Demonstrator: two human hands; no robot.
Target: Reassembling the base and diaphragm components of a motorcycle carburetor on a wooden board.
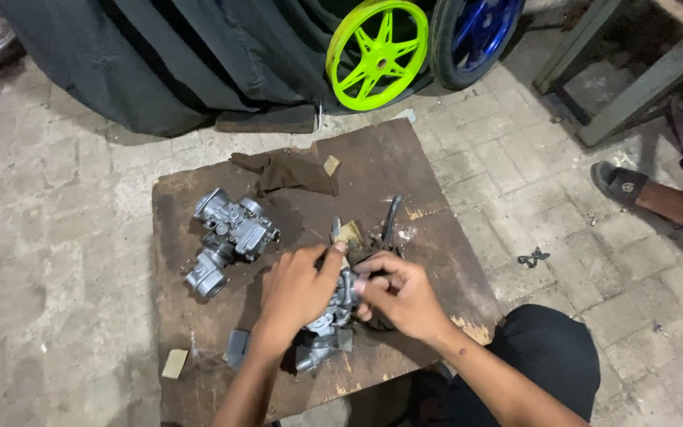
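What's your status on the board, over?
Left hand and right hand both gripping the grey metal carburettor over the dark wooden board. Second silver carburettor lies apart, left. Brown rag behind, clear of hands.

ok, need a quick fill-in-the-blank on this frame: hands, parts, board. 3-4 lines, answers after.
1. Both hands, left hand and right hand, grip a grey metal ____.
2. A second carburetor lies untouched on the wooden board, to the ____ of the hands.
3. The brown rag lies on the board's ____ edge.
4. The wheel beside the blue wheel is bright ____.

Answers: carburetor; left; far; green
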